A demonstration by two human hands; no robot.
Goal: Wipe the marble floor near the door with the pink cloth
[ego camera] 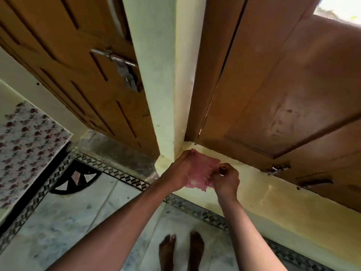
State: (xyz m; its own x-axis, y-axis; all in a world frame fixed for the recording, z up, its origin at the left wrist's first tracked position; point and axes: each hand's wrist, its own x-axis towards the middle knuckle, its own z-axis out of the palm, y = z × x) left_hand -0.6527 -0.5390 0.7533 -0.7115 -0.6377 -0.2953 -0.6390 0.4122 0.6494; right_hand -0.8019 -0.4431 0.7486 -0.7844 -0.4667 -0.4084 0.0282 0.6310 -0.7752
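A small pink cloth (pixel 199 170) is stretched in the air between both hands, well above the floor. My left hand (pixel 180 169) grips its left edge, with fingers curled over the top corner. My right hand (pixel 226 178) pinches its right edge. The cloth's lower edge looks frayed. The marble floor (pixel 78 218) is pale grey-white with a black-and-white patterned border strip (pixel 121 173). A brown wooden door (pixel 74 71) with a metal latch (pixel 125 69) stands at the left, closed down to a dark threshold (pixel 117 151).
A pale yellow wall corner (pixel 166 94) rises straight ahead. A second brown door (pixel 283 94) stands on the right above a yellow ledge (pixel 283 200). My bare feet (pixel 181 251) stand on the marble. A flower-patterned fabric (pixel 25 143) lies at the left.
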